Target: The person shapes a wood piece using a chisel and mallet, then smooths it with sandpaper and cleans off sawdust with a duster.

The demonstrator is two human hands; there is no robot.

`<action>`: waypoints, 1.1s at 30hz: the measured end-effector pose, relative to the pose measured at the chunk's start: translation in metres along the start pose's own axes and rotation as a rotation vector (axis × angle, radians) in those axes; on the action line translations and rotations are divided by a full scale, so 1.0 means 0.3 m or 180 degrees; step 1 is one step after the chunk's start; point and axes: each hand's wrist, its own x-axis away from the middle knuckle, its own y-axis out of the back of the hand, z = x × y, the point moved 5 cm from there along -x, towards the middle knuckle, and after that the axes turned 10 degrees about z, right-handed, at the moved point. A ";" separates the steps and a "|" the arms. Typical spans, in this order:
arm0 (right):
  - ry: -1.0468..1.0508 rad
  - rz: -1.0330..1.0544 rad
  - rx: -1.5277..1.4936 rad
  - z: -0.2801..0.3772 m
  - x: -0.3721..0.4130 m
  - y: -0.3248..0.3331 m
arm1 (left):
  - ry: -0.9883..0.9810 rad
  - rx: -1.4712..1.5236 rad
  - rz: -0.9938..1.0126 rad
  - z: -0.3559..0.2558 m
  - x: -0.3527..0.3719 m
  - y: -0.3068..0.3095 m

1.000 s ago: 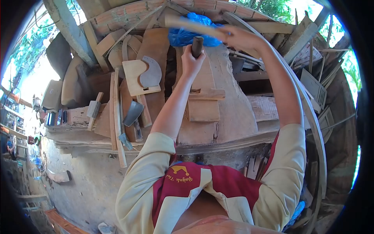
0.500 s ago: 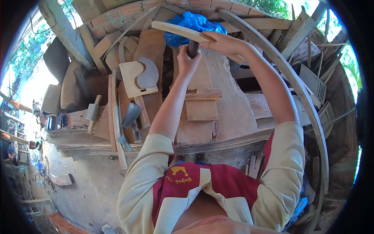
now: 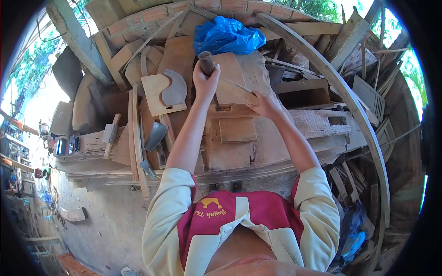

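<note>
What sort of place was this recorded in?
Most likely a woodworking shop: rough wooden slabs are laid out like a bench, a pale shaped board lies to the left, and a long curved timber arcs down the right side.

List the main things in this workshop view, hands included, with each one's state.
Left hand: closed around the dark rod.
Right hand: closed on the wooden strip.
Dark rod: held, one end sticking out past the fist.
Wooden strip: held near one end.
Blue plastic bag: crumpled.
Grey blade: lying unheld.
Grey curved piece: lying on the pale board.
</note>
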 end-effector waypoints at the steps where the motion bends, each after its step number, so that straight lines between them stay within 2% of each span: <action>1: 0.0038 -0.0250 -0.0259 -0.027 0.003 -0.001 | -0.0001 -0.0014 -0.0013 -0.003 0.006 0.014; 3: 0.0074 -0.0489 -0.0532 -0.072 0.008 -0.028 | -0.0060 0.0019 -0.0144 -0.012 0.018 0.049; 5: -0.0133 -0.0948 -0.0962 -0.127 0.023 -0.055 | 0.0153 0.0018 -0.0189 -0.022 0.023 0.075; 8: 0.0047 -0.1189 -0.1207 -0.182 0.041 -0.137 | -0.0009 0.0304 -0.0633 -0.046 0.017 0.115; 9: 0.0069 -0.1172 -0.1195 -0.187 0.061 -0.149 | -0.0023 0.0311 -0.0641 -0.058 0.021 0.131; 11: -0.0223 -0.0786 -0.1866 -0.183 0.107 -0.154 | 0.0293 0.0496 -0.0648 -0.057 0.041 0.184; 12: -0.0193 -0.0753 -0.1827 -0.187 0.114 -0.162 | 0.0158 0.0412 -0.0681 -0.079 0.061 0.220; 15: -0.0382 -0.0731 -0.2021 -0.243 0.135 -0.240 | 0.0518 0.0126 -0.1182 -0.062 0.142 0.395; 17: -0.0159 -0.1251 -0.2207 -0.266 0.152 -0.268 | 0.0767 0.0088 -0.1535 -0.044 0.215 0.537; 19: -0.0234 -0.1092 -0.2296 -0.267 0.175 -0.289 | 0.0729 -0.0216 -0.1985 0.010 0.299 0.752; 20: -0.0387 -0.1019 -0.2369 -0.279 0.190 -0.305 | 0.0979 -0.0316 -0.2232 0.050 0.358 0.868; 21: -0.0363 -0.0985 -0.2409 -0.290 0.205 -0.326 | 0.1211 -0.0397 -0.2471 0.053 0.397 0.942; 23: -0.0335 -0.0920 -0.2471 -0.320 0.229 -0.357 | 0.1206 -0.0467 -0.2819 -0.016 0.451 1.003; 27: -0.0216 -0.0794 -0.2469 -0.342 0.270 -0.376 | 0.1579 -0.0500 -0.2718 -0.023 0.551 1.155; 29: -0.0429 -0.0778 -0.2353 -0.344 0.288 -0.362 | 0.2005 -0.0739 -0.2617 -0.011 0.570 1.169; 31: -0.0450 -0.0766 -0.2404 -0.337 0.294 -0.352 | 0.1952 -0.0850 -0.2739 0.018 0.581 1.194; 33: -0.0498 -0.0764 -0.2447 -0.300 0.287 -0.346 | 0.2016 -0.1140 -0.2376 0.068 0.569 1.220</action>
